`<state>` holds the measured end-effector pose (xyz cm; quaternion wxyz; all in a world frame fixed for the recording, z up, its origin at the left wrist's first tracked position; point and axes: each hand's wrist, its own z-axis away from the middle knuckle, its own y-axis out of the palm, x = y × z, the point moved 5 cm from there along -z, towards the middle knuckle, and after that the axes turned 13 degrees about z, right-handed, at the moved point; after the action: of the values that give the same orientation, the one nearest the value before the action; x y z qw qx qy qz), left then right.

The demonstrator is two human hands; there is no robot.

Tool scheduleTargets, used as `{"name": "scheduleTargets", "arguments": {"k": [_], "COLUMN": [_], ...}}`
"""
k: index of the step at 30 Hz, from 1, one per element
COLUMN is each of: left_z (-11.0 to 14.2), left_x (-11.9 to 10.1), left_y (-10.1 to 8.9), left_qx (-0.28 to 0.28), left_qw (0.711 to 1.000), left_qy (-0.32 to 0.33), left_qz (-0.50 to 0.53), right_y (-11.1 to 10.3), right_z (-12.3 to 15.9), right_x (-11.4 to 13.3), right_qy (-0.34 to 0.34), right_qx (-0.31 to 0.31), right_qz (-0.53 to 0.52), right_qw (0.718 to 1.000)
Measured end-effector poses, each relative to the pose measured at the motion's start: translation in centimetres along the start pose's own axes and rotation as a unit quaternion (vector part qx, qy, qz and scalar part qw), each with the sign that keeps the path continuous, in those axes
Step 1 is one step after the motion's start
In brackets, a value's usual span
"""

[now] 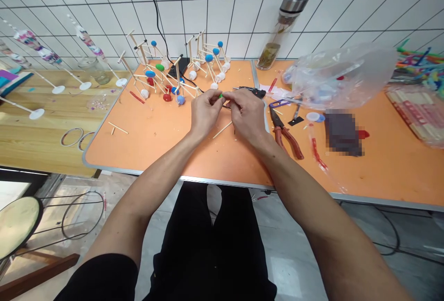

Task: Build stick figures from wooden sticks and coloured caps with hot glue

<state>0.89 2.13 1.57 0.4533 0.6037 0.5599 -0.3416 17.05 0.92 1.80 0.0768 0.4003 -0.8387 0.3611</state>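
My left hand [205, 111] and my right hand [248, 112] meet above the orange table, fingertips pinched close together. A small green piece [221, 95] shows between them, gripped by the left thumb and finger. The right fingertips press up against it, and what they hold is hidden. Below the hands lies a thin wooden stick [222, 130] among small crumbs. Just behind stand several stick models with coloured balls, among them a blue ball [208, 58] and a red ball [167, 97].
Pliers [287, 137] with red handles lie right of my right hand, near a purple cutter [280, 103]. Farther right are a clear plastic bag [343, 76] and a dark pouch [342, 132]. A glass bottle [277, 37] stands by the tiled wall. Short sticks [118, 128] lie at left.
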Motion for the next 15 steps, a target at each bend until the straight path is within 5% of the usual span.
{"name": "scheduleTargets", "arguments": {"k": [6, 15], "left_z": [-0.5, -0.8], "left_x": [0.9, 1.4], "left_y": [-0.1, -0.3], "left_qx": [0.010, 0.003], "left_qw": [0.991, 0.976], "left_qy": [-0.086, -0.143], "left_qz": [0.106, 0.162], "right_y": [-0.8, -0.6], "right_z": [-0.7, -0.9], "right_x": [-0.8, -0.4], "right_qy": [0.071, 0.045], "right_qx": [-0.035, -0.002], "right_qz": [-0.067, -0.066], "right_qw": [0.995, 0.997]}}
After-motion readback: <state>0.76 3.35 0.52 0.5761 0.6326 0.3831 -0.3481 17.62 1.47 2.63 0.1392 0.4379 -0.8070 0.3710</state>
